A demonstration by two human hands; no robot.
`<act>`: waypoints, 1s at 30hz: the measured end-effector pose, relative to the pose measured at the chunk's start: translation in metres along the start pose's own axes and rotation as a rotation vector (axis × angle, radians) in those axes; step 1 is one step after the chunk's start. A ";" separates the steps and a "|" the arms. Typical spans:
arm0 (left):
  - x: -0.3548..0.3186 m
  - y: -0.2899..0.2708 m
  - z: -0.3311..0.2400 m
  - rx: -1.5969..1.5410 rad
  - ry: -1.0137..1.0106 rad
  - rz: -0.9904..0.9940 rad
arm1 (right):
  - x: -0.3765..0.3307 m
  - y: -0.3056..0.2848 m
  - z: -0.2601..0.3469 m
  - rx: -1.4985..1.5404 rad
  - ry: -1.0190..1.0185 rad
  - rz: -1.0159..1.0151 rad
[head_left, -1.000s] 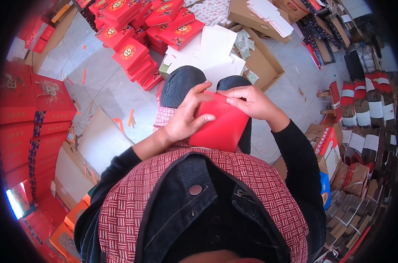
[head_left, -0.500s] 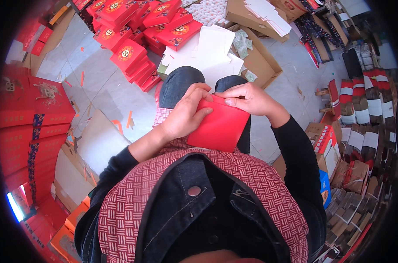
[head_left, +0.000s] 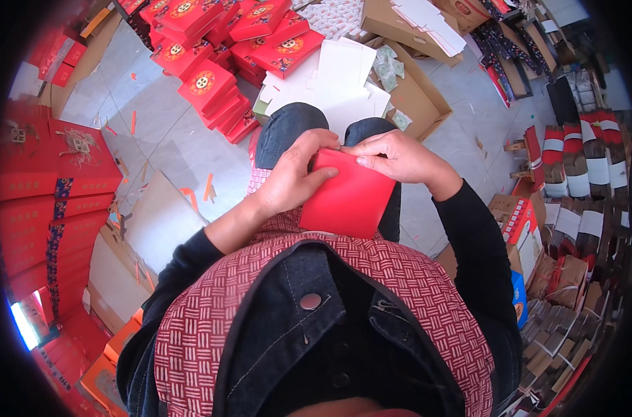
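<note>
We hold the red card (head_left: 349, 198) over our lap, left hand (head_left: 292, 179) gripping its left edge, right hand (head_left: 399, 157) pinching the far corner. Uneven finger pressure could crease it or skew the fold.

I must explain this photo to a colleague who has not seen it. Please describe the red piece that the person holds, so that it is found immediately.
Start at the person's lap, just above the red woven-pattern jacket. There the left hand and right hand hold a flat red card piece by its upper edge. Unlike the red boxes stacked on the floor beyond the knees, it is plain, with no round gold emblem.
</note>
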State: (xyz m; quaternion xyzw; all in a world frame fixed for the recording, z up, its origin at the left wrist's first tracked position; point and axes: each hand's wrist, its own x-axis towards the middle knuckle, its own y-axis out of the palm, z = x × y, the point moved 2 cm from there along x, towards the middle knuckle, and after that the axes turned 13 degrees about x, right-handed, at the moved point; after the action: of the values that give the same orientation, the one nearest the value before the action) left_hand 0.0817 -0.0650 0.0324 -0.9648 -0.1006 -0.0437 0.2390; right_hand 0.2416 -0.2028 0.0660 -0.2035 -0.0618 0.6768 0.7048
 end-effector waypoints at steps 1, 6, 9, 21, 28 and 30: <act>-0.002 0.000 0.002 0.003 0.003 0.018 | -0.001 0.000 0.000 0.005 -0.003 -0.001; -0.005 0.006 0.010 -0.115 -0.029 0.002 | -0.008 0.002 -0.009 0.199 -0.052 -0.116; -0.009 0.001 0.018 -0.111 -0.039 -0.043 | -0.025 0.008 -0.024 0.548 -0.033 -0.468; -0.008 0.018 0.018 -0.474 -0.246 0.010 | -0.063 0.067 -0.034 0.319 -0.220 -0.813; -0.017 0.031 0.025 -0.596 -0.369 -0.166 | -0.047 0.101 -0.035 0.500 -0.170 -0.925; -0.015 0.028 0.028 -0.674 -0.408 -0.216 | -0.035 0.107 -0.042 0.624 -0.088 -0.953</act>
State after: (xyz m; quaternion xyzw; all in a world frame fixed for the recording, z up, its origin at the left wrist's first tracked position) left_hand 0.0735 -0.0784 -0.0067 -0.9618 -0.2270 0.0933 -0.1215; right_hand 0.1549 -0.2452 -0.0058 0.0930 0.0267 0.2785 0.9555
